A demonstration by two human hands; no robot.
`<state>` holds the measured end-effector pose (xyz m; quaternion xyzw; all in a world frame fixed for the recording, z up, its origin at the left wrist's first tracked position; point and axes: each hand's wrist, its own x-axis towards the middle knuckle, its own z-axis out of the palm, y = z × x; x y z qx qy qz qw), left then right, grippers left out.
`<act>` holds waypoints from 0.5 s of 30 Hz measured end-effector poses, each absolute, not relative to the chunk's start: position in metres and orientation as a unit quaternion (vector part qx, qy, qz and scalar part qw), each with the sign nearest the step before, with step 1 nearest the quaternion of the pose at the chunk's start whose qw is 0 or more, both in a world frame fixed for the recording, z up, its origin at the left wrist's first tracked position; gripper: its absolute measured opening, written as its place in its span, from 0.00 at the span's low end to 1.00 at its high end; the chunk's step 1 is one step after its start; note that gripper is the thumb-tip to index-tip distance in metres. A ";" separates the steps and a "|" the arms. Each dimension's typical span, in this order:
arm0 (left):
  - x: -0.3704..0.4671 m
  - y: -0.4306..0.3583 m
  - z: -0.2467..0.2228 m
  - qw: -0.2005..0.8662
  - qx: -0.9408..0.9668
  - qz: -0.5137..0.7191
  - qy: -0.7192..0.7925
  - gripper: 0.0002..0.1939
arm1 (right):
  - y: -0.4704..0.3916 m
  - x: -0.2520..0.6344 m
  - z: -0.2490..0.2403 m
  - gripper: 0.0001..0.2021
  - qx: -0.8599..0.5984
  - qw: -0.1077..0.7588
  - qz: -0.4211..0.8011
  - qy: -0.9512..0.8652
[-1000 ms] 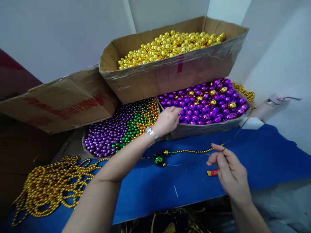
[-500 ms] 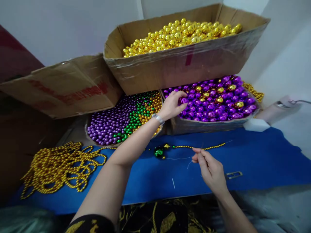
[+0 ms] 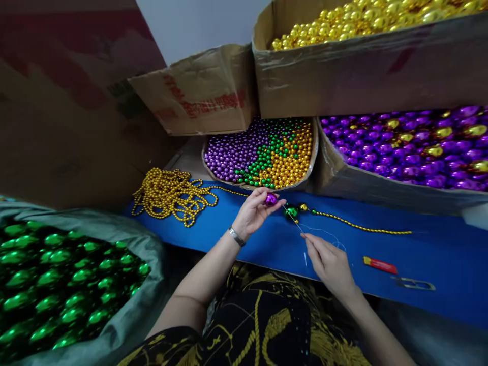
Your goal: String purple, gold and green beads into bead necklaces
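Observation:
Between the fingertips of my left hand [image 3: 254, 212] is a shiny purple bead [image 3: 271, 199]. My right hand [image 3: 331, 263] pinches a thin needle [image 3: 294, 220], its tip close to my left fingertips. A fine thread [image 3: 324, 231] loops away over the blue cloth. Just beyond my hands lies a large green bead [image 3: 292, 211] with a smaller gold bead [image 3: 303, 207] beside it. From there a strand of small gold beads [image 3: 354, 223] runs to the right.
A pile of gold bead strands [image 3: 171, 195] lies on the blue cloth [image 3: 450, 264]. Boxes hold small mixed beads [image 3: 263, 152], purple beads [image 3: 404, 147] and gold beads [image 3: 366, 23]. A sack of green beads [image 3: 64, 284] is at left. A red lighter [image 3: 380, 265] and metal clip [image 3: 415, 283] lie right.
My left hand has come back from the box of purple beads with one purple bead. The view has swung left, and the needle now points toward my left fingers.

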<state>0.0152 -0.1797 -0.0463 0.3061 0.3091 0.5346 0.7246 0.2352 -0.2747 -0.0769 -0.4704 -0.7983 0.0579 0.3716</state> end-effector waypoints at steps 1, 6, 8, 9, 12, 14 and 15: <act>0.012 -0.182 -0.045 0.724 0.296 0.542 0.306 0.10 | -0.277 0.231 -0.077 0.12 -0.468 0.366 0.056 -0.802; 0.003 -0.189 -0.043 0.708 0.269 0.585 0.292 0.13 | -0.281 0.214 -0.071 0.12 -0.445 0.358 0.065 -0.818; 0.001 -0.191 -0.043 0.707 0.256 0.592 0.288 0.13 | -0.280 0.209 -0.070 0.11 -0.439 0.362 0.072 -0.819; 0.000 -0.191 -0.044 0.710 0.248 0.595 0.284 0.13 | -0.279 0.207 -0.069 0.11 -0.437 0.362 0.075 -0.820; -0.003 -0.194 -0.045 0.715 0.226 0.606 0.266 0.14 | -0.274 0.201 -0.068 0.10 -0.430 0.358 0.069 -0.826; -0.005 -0.196 -0.045 0.711 0.222 0.613 0.261 0.15 | -0.272 0.199 -0.069 0.10 -0.426 0.350 0.062 -0.832; -0.006 -0.196 -0.045 0.709 0.223 0.616 0.262 0.15 | -0.272 0.198 -0.069 0.10 -0.425 0.345 0.060 -0.834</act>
